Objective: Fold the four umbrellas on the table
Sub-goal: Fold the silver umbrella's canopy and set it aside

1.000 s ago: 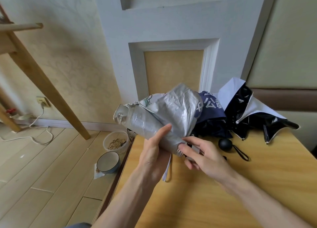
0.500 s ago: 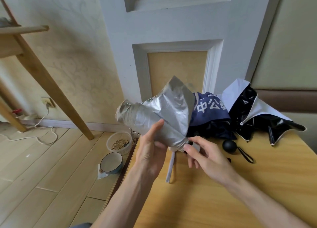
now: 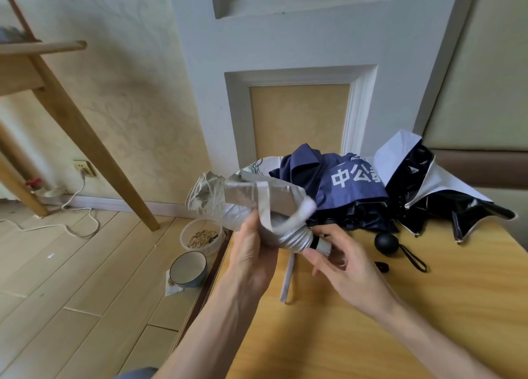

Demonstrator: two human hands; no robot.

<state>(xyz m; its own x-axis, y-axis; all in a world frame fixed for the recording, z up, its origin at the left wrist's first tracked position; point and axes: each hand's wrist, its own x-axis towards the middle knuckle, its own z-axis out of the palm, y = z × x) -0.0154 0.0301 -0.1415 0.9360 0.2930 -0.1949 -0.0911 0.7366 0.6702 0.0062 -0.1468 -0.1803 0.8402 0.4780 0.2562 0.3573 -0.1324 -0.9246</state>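
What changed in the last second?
The loose flap of the silver umbrella, standing up half a second ago, now lies wrapped round the roll. The left hand still grips the canopy; the right hand stays at the handle. The navy umbrella and black umbrella on the table have not moved.

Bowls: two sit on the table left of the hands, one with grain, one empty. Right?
Not quite. Both bowls are on the floor, not the table. The clear bowl with grain and the empty blue bowl stand beside the table's left edge, left of the left hand that grips the silver umbrella. The head view shows it.
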